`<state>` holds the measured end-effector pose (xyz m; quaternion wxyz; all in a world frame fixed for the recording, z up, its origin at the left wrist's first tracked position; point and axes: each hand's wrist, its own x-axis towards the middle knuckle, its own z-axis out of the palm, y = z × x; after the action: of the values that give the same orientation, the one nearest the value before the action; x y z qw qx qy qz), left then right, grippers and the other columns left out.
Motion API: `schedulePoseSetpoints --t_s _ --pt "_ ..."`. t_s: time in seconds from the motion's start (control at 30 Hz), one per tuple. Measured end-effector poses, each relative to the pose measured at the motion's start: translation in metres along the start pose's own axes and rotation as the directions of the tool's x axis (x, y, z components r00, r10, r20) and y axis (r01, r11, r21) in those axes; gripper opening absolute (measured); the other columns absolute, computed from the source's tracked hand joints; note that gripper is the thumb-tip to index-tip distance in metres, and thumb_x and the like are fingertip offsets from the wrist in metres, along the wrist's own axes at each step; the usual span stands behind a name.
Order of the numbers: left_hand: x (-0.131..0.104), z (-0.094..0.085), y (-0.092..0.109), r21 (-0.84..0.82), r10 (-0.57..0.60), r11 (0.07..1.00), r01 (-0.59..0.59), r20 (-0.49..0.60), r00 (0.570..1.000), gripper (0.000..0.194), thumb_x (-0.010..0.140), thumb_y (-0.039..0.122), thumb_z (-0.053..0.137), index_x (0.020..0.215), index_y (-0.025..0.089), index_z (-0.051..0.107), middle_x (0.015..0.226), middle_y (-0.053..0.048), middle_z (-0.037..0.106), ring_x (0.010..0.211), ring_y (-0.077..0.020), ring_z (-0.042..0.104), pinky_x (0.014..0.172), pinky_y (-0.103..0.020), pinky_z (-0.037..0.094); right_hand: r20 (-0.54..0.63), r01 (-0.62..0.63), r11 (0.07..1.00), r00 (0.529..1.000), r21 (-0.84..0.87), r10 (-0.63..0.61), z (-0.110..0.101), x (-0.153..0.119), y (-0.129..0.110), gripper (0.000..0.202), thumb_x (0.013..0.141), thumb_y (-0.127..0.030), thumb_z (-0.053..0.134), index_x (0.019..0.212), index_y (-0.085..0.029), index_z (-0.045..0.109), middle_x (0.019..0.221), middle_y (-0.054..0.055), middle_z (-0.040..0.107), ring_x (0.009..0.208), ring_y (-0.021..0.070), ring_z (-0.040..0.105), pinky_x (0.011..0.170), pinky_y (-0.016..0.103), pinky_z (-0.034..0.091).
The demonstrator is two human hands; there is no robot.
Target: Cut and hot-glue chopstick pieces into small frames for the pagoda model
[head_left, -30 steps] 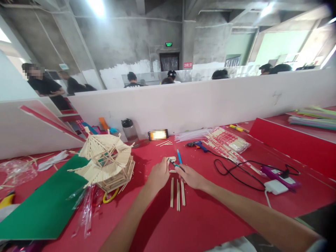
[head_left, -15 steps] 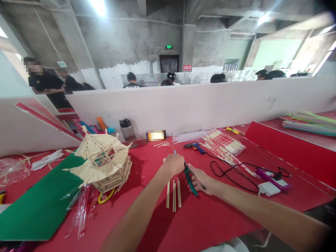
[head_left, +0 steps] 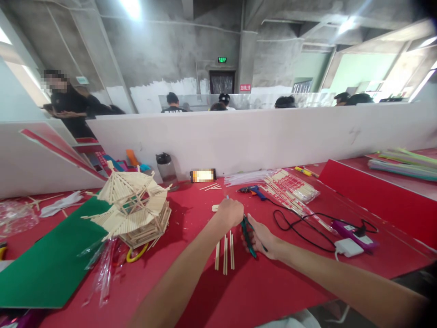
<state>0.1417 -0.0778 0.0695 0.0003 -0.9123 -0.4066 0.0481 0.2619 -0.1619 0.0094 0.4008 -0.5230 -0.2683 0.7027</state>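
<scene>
My right hand (head_left: 260,238) is closed around green-handled pliers (head_left: 248,237), with the jaws pointing up toward my left hand. Just left of the jaws, my left hand (head_left: 231,213) is closed with the knuckles up. A thin bluish tip shows above its fingers, but what they grip is hidden. Below my hands lie several pale wooden sticks (head_left: 225,256), set side by side on the red tabletop. Short cut pieces of wood (head_left: 215,208) lie by my left hand. Farther left stands a tiered pavilion model (head_left: 136,209) built of wooden sticks.
A glue gun (head_left: 252,191) lies beyond my hands, its black cable running right near a purple power strip (head_left: 355,234). Packaged sticks (head_left: 290,187), a lit phone (head_left: 203,176) and a bottle (head_left: 166,168) line the white partition (head_left: 239,141). A green board (head_left: 51,255) lies left.
My left hand has shifted slightly right, and more of the short pieces beside it shows. The pliers stay in my right hand. A person in the left background has moved right.
</scene>
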Motion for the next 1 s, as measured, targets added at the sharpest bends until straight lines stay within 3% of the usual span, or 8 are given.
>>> schedulePoseSetpoints --t_s 0.27,0.43,0.53,0.7,0.83,1.0 --pt "-0.004 -0.001 0.006 0.041 -0.025 0.999 0.027 -0.053 0.998 0.027 0.09 0.019 0.052 0.097 0.01 0.076 0.088 -0.022 0.074 0.093 -0.03 0.072 0.082 -0.037 0.054 -0.003 0.01 0.998 1.0 0.055 -0.01 0.004 -0.001 0.004 0.055 0.1 -0.06 0.026 0.081 -0.018 0.056 0.062 0.003 0.06 0.05 0.0155 0.057 0.048 0.027 0.048" --pt "-0.01 0.0 0.004 0.037 -0.048 0.998 0.051 -0.08 0.996 0.025 0.091 0.019 0.052 0.097 0.01 0.074 0.089 -0.022 0.074 0.092 -0.029 0.073 0.082 -0.035 0.054 0.067 0.008 1.0 0.998 -0.008 -0.008 -0.003 -0.001 -0.001 0.059 0.097 -0.065 0.029 0.082 -0.017 0.059 0.066 0.005 0.062 0.054 0.0157 0.058 0.051 0.027 0.049" --pt "-0.011 -0.001 0.002 0.032 -0.068 0.997 0.072 -0.104 0.992 0.024 0.092 0.018 0.051 0.1 0.009 0.072 0.091 -0.021 0.074 0.094 -0.0286 0.072 0.082 -0.035 0.053 0.081 -0.002 0.996 0.997 -0.092 0.009 -0.008 0.001 -0.008 0.061 0.094 -0.068 0.033 0.08 -0.016 0.061 0.067 0.008 0.064 0.058 0.0165 0.062 0.056 0.026 0.051" --pt "-0.007 -0.006 -0.007 0.018 -0.107 0.994 0.111 -0.16 0.981 0.027 0.095 0.016 0.045 0.11 0.009 0.065 0.096 -0.021 0.073 0.097 -0.028 0.071 0.085 -0.035 0.052 0.03 0.034 0.992 0.999 -0.122 -0.03 -0.009 0.009 -0.027 0.056 0.099 -0.059 0.032 0.08 -0.015 0.061 0.069 0.008 0.067 0.061 0.0154 0.065 0.059 0.024 0.053" --pt "-0.003 -0.006 -0.017 0.005 -0.138 0.99 0.142 -0.196 0.971 0.027 0.096 0.017 0.041 0.115 0.01 0.059 0.097 -0.02 0.072 0.096 -0.0291 0.071 0.084 -0.037 0.051 0.011 -0.041 0.991 0.999 -0.128 0.042 -0.007 0.018 -0.046 0.053 0.097 -0.06 0.041 0.08 -0.015 0.062 0.073 0.007 0.068 0.063 0.0144 0.065 0.063 0.027 0.056" --pt "-0.002 0.001 -0.024 -0.002 -0.178 0.983 0.182 -0.232 0.956 0.027 0.097 0.016 0.037 0.117 0.011 0.054 0.096 -0.019 0.072 0.093 -0.033 0.071 0.079 -0.042 0.051 -0.013 -0.105 0.974 0.994 -0.202 0.105 -0.005 0.027 -0.063 0.053 0.099 -0.058 0.039 0.075 -0.016 0.06 0.066 0.004 0.066 0.053 0.014 0.06 0.052 0.027 0.053"
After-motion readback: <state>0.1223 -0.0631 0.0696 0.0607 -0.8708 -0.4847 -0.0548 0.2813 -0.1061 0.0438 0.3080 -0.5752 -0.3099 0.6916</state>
